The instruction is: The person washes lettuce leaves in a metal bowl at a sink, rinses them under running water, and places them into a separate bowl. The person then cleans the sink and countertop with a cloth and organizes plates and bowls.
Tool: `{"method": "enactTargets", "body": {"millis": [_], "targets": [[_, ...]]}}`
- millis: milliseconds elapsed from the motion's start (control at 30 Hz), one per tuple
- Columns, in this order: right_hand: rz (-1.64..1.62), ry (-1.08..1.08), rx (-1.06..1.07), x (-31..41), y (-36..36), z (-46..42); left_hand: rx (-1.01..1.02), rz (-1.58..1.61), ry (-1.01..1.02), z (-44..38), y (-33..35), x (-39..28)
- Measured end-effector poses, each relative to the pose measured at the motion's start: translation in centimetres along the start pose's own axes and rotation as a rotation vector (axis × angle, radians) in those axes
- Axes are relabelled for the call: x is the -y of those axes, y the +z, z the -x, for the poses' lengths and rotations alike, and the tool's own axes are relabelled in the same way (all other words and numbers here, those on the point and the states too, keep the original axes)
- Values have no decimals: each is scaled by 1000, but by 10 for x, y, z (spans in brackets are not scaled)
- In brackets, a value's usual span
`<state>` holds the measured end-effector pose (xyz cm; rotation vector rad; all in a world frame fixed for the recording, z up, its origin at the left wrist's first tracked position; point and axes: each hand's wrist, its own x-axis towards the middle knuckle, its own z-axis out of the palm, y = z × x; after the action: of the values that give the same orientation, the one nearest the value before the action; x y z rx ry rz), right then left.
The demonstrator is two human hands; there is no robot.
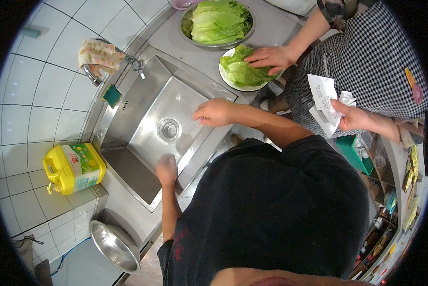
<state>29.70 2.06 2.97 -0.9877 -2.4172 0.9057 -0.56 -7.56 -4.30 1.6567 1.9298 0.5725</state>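
Note:
Before me is a stainless steel sink (pixel 147 118) with a round drain strainer (pixel 169 129). Over its near side hangs my right hand (pixel 215 112), fingers loosely curled and a little apart, with nothing visible in them. My left hand (pixel 167 169) is above the sink's near left part. Its fingers are bent and mostly hidden, so I cannot see whether they hold anything. A chrome faucet (pixel 138 67) reaches from the far rim, and a patterned cloth (pixel 100 59) drapes its spout. On the far rim rests a green scouring sponge (pixel 112 96).
A co-worker's hand (pixel 271 59) lies on lettuce (pixel 240 69) on a white plate (pixel 225 79); their other hand holds paper slips (pixel 323 96). Beyond is a metal bowl (pixel 214 44) of lettuce. Left are a yellow detergent jug (pixel 87 168) and a tilted steel basin (pixel 114 246).

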Motion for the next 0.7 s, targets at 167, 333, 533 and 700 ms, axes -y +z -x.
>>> {"method": "enactTargets", "body": {"millis": [167, 333, 533, 700], "targets": [[5, -2, -30, -3, 7, 1, -12, 49, 33, -4, 4, 10], [-5, 29, -21, -4, 4, -2, 9, 75, 1, -4, 3, 7], [42, 45, 26, -1, 2, 0, -16, 49, -16, -1, -1, -3], [-95, 69, 16, -1, -12, -3, -28, 34, -14, 1, -3, -9]]}}
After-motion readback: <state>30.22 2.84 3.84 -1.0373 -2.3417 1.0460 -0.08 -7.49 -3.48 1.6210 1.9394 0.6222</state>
